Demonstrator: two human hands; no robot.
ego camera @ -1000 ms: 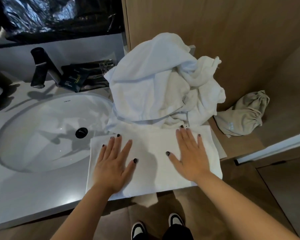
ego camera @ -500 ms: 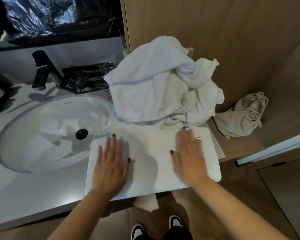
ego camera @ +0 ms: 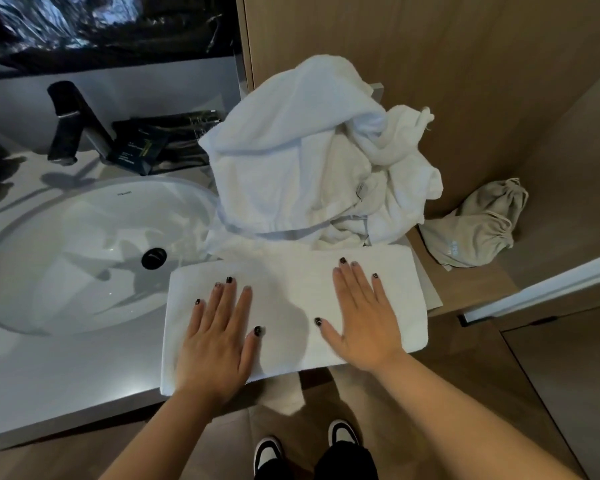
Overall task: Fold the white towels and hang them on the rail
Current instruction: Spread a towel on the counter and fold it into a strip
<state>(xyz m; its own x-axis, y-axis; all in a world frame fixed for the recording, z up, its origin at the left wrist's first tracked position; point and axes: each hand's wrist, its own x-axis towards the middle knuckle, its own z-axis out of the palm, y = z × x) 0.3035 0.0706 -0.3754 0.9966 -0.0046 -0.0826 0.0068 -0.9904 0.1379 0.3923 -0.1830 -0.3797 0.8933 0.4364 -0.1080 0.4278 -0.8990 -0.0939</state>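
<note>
From the head view, a folded white terry towel [ego camera: 291,306] lies flat on the grey counter's [ego camera: 66,368] front edge, just right of the oval white sink [ego camera: 84,258]. The left hand [ego camera: 219,344] and right hand [ego camera: 357,323] press on it, fingers straight, gripping nothing. Behind the towel sits a crumpled heap of white towels [ego camera: 309,161].

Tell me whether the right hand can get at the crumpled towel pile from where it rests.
Probably yes. The right hand lies flat on the folded towel, and the crumpled towel pile sits just beyond its fingers with nothing between.
</note>
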